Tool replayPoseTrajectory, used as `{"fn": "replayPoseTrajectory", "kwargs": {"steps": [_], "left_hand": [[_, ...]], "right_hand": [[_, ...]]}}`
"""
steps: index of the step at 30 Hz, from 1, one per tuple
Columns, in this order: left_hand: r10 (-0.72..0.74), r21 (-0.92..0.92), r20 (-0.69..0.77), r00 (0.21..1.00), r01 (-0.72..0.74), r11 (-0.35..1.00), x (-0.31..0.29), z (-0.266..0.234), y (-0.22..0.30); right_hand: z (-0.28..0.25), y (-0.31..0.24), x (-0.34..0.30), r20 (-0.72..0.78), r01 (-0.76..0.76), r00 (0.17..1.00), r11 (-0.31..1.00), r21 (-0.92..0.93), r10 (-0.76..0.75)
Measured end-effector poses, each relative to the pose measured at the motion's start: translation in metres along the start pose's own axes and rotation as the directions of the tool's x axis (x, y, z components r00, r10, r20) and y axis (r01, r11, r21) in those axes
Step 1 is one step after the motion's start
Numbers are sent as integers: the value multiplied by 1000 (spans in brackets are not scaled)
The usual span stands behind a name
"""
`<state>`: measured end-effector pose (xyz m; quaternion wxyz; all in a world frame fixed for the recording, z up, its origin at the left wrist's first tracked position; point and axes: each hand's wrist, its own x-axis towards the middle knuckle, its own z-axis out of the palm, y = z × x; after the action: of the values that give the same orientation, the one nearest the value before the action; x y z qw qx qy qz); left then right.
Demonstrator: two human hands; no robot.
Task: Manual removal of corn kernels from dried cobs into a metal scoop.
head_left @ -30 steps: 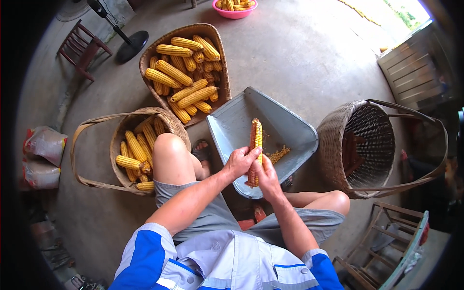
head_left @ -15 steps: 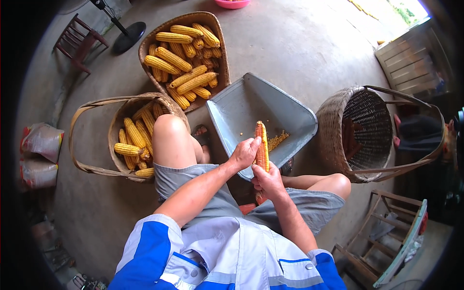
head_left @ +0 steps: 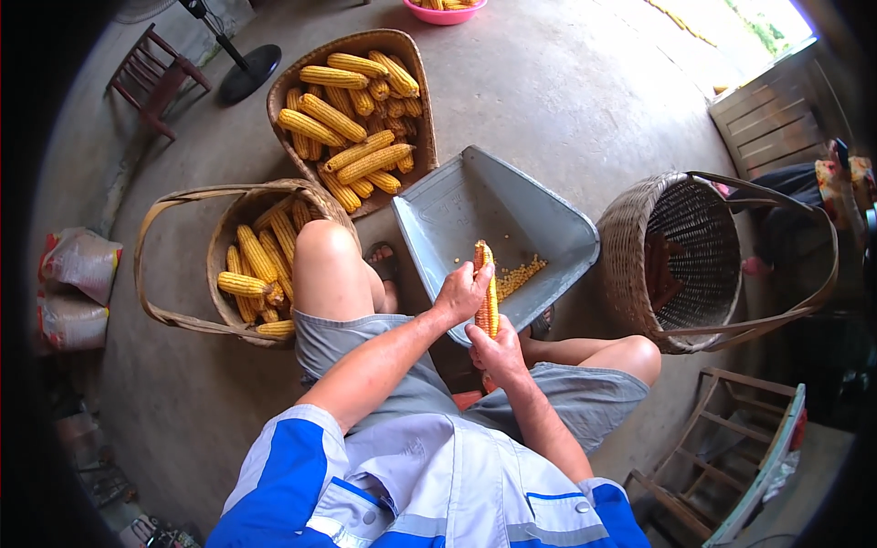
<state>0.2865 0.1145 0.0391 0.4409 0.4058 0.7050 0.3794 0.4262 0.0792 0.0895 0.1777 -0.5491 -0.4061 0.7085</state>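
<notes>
An ear of corn [head_left: 488, 313] is upright between my hands, over the near edge of a grey-blue scoop-shaped bin [head_left: 448, 196]. My left hand [head_left: 463, 292] is closed on its upper part. Lower down, my right hand [head_left: 498, 354] grips the bottom end. Bare reddish strips show along the ear among yellow rows. Loose corn kernels [head_left: 521, 277] lie in a small heap on the bin's floor, just beyond the ear. Something reddish [head_left: 467, 399], partly hidden, is below my right hand, between my legs.
A wicker scoop basket [head_left: 427, 96] heaped with corn ears stands ahead left. By my left knee is a handled basket [head_left: 219, 239] of ears. On the right, another handled basket [head_left: 630, 247] holds reddish cobs. A wooden frame [head_left: 722, 457] lies near right; a fan base [head_left: 248, 75] stands far left.
Both hands and the ear have shifted slightly left and nearer me. The ear shows more yellow on the side facing me, and the kernel heap looks a little larger.
</notes>
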Motion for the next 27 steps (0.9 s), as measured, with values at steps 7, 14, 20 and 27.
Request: {"fn": "replayPoseTrajectory", "kwargs": {"steps": [7, 14, 20, 27], "left_hand": [[186, 110, -145, 972, -171, 979, 2, 10, -14], [175, -25, -195, 965, -183, 983, 6, 7, -2], [22, 32, -114, 993, -19, 999, 5, 5, 3], [107, -54, -182, 978, -118, 991, 11, 4, -9]], "right_hand": [[4, 11, 7, -9, 13, 1000, 999, 51, -12], [-2, 22, 14, -139, 167, 966, 936, -311, -218], [2, 27, 5, -130, 203, 949, 874, -442, -286], [6, 17, 3, -101, 96, 987, 966, -241, -124]]}}
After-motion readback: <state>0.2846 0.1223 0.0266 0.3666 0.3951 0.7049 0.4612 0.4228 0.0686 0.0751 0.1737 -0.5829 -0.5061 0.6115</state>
